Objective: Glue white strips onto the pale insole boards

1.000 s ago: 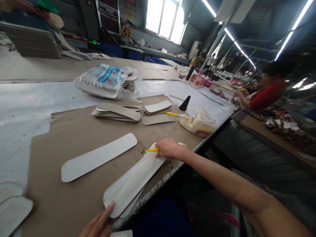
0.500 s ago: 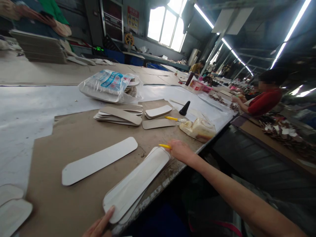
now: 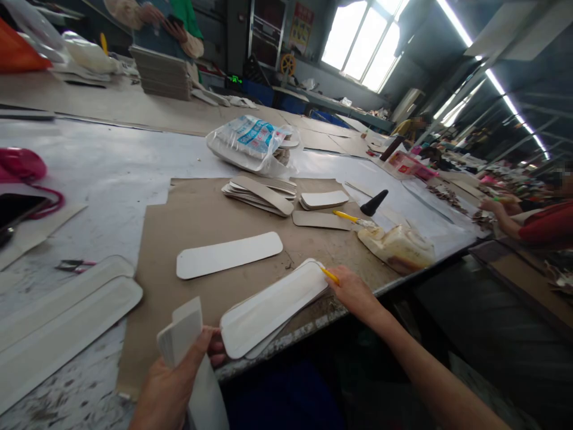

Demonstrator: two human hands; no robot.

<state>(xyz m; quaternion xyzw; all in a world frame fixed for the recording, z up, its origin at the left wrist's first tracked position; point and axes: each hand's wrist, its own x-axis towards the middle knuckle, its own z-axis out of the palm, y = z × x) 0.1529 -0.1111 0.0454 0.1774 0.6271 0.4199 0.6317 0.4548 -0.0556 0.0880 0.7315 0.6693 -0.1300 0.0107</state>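
My left hand (image 3: 172, 382) is closed on a small stack of white card strips (image 3: 185, 340) at the near table edge, its thumb lying by the near end of a long white padded strip (image 3: 273, 306). That strip rests on brown cardboard (image 3: 201, 227) and overhangs the table edge a little. My right hand (image 3: 353, 292) is at the strip's far end, closed on a yellow-handled tool (image 3: 330, 275) whose tip touches the strip. A second long white strip (image 3: 229, 255) lies loose just beyond.
Further back lie a pile of tan strips (image 3: 262, 194), a plastic bag of pieces (image 3: 248, 143), a black cone nozzle (image 3: 373, 203), a yellow brush (image 3: 349, 218) and a glue jug (image 3: 398, 248). More white strips (image 3: 58, 325) lie at left. A person in red (image 3: 537, 221) works at right.
The view has swung left. My left hand now shows holding a stack of white strips. My right hand with the yellow tool has drawn back to the strip's far end.
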